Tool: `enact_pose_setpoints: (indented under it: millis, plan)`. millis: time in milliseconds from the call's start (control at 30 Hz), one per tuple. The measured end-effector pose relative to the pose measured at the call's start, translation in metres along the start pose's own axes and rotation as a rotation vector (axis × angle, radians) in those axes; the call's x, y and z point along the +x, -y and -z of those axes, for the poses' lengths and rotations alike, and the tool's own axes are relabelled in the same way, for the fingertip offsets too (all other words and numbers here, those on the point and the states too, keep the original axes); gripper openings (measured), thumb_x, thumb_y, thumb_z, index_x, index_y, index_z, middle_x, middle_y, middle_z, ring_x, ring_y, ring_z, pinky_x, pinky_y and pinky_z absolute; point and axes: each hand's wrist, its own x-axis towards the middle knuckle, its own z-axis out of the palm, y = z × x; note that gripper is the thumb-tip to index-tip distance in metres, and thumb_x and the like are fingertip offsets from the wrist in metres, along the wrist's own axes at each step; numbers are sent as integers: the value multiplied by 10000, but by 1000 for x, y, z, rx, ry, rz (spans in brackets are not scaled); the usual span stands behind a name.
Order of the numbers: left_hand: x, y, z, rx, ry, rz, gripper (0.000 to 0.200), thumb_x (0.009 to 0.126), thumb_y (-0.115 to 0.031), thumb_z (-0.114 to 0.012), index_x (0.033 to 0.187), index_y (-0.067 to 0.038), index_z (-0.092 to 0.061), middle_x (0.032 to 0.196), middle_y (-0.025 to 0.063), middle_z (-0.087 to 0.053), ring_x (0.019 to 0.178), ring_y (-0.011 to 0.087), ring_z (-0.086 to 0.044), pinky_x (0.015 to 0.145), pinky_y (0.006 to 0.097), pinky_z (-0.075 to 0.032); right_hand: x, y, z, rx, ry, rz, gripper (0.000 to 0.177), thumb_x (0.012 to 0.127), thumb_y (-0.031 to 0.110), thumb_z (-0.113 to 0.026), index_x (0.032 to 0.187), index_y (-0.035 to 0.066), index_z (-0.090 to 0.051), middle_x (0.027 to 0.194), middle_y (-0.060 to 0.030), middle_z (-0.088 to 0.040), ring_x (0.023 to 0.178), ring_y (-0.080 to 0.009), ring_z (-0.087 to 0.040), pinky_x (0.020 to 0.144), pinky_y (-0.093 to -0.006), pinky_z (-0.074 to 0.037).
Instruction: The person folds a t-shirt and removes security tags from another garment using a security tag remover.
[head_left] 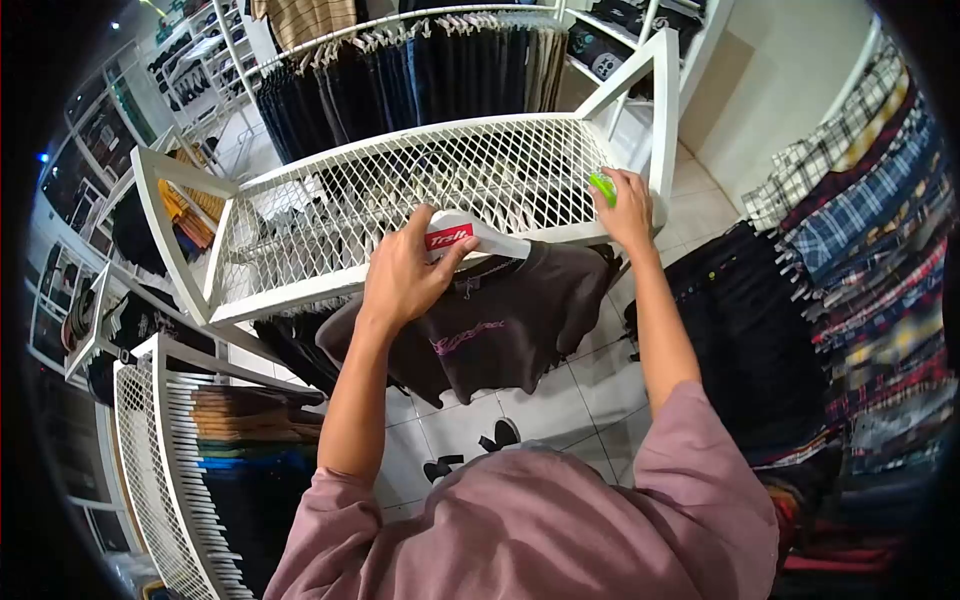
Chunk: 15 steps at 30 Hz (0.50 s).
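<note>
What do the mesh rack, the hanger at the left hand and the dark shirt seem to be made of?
Mesh rack: likely metal, painted white; rigid diamond lattice in straight bars.
Hanger: smooth, white; plastic or painted wood, I can't tell which.
Dark shirt: matte fabric, perhaps cotton, judging by its soft drape.

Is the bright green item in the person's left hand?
No, the green item is in the right hand, while the left hand holds the white hanger.

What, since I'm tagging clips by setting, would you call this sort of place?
Most likely a clothing shop: a packed row of trousers hangs at the back, checked shirts line the right side, and a dark printed shirt hangs from a red-labelled hanger.
</note>
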Motion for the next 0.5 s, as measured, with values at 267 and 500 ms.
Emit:
enact_pose_setpoints:
  millis: [267,500]
  plan:
    - [-17,13,10,45,-96,126,522,910,-414,-763,1075,57,-609,771,235,-697,678,286,-704,636,394,-528,9,-13,-24,-167,110,-127,526,1013,359,-577,1449,75,-504,1214,-258,-595,1154,-392,-569,964,-498,-460]
    - [-61,26,44,84,-238,140,503,910,-414,-764,971,52,-585,792,221,-713,707,262,-719,638,369,-533,-64,166,45,553,-198,135,529,1046,306,-554,1430,-47,-469,1213,-230,-572,1128,-370,-562,986,-445,-446]
